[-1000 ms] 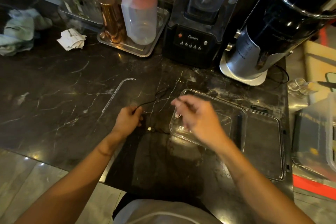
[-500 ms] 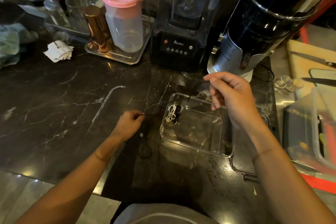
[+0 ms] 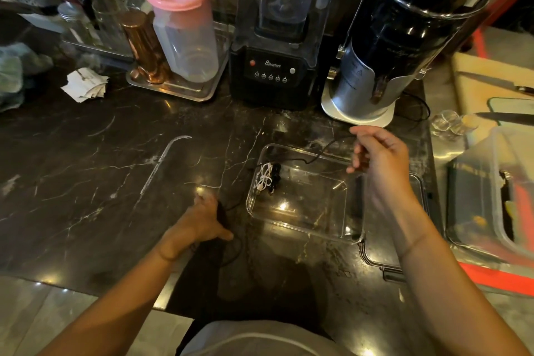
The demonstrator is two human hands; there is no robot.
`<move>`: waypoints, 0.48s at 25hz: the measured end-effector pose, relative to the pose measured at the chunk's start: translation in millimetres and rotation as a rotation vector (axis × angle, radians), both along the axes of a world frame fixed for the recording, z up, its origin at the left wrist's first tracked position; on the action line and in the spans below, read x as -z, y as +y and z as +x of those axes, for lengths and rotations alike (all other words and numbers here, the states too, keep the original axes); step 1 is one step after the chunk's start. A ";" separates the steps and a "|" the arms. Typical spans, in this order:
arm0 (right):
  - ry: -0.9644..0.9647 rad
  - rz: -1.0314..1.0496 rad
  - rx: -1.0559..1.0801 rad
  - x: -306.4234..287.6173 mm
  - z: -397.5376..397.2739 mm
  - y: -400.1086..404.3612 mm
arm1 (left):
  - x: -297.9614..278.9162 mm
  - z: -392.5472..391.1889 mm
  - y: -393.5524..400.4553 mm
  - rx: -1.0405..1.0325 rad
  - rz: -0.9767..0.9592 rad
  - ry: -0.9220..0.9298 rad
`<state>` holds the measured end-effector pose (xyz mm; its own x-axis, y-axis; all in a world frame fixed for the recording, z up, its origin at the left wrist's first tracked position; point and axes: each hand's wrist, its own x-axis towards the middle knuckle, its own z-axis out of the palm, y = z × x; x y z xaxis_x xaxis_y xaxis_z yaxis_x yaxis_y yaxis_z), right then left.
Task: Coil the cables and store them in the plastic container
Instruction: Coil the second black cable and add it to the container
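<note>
A clear plastic container (image 3: 306, 228) sits on the dark marble counter (image 3: 86, 176). Inside it, at its left end, lie a coiled white cable (image 3: 264, 178) and a small dark coiled cable (image 3: 276, 175). A thin black cable (image 3: 318, 154) runs from my left hand (image 3: 202, 220) across the container's back edge up to my right hand (image 3: 381, 159). My left hand grips one end low on the counter, left of the container. My right hand pinches the cable above the container's far right corner, its fingers curled.
The container's lid (image 3: 404, 240) lies to its right. Behind stand a blender (image 3: 277, 37), a grinder (image 3: 398, 46) and a metal tray (image 3: 185, 89) with a pink-lidded jug (image 3: 185, 29). Knives (image 3: 502, 117) and a tub (image 3: 497, 199) are at the right.
My right hand rose from over the container to its far right, drawing the black cable taut. My left hand shifted slightly toward me, still holding the cable.
</note>
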<state>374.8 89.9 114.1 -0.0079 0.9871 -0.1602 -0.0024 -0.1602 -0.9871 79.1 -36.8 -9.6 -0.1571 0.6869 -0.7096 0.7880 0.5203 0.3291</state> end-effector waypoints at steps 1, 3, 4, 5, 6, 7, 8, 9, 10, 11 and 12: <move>-0.029 -0.017 -0.017 2.9 2.9 0.7 | -1.7 0.9 -0.9 0.035 -0.025 -0.039; -0.115 -0.070 -0.101 11.3 4.9 -0.8 | 0.5 4.6 -3.5 0.092 0.016 -0.048; -0.164 -0.100 -0.158 16.6 3.6 -2.7 | 2.9 6.9 -4.1 0.110 0.065 -0.022; -0.212 -0.128 -0.215 21.9 1.7 -5.4 | 7.2 7.8 -4.1 0.124 0.116 0.000; -0.255 -0.152 -0.272 28.1 -0.1 -8.5 | 10.6 8.3 -4.0 0.137 0.158 0.013; -0.302 -0.173 -0.337 34.0 -1.8 -11.4 | 13.6 8.6 -3.9 0.141 0.174 0.011; -0.361 -0.192 -0.417 39.6 -3.2 -14.4 | 15.1 7.1 -3.6 0.132 0.173 -0.014; -0.439 -0.204 -0.512 44.1 -3.7 -17.0 | 14.5 4.0 -1.7 0.120 0.168 -0.051; -0.530 -0.203 -0.610 48.4 -3.4 -19.2 | 8.9 -0.2 0.3 0.108 0.166 -0.098; -0.626 -0.187 -0.688 51.6 -3.0 -21.8 | -0.6 -5.5 2.9 0.096 0.181 -0.156; -0.711 -0.166 -0.732 54.0 -1.7 -24.8 | -15.2 -10.4 6.1 0.084 0.218 -0.226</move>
<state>373.0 65.2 60.1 -0.4481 0.7436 -0.4963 0.7258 -0.0216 -0.6876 68.8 -30.7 5.5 0.0512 0.8304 -0.5549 0.7193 0.3548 0.5973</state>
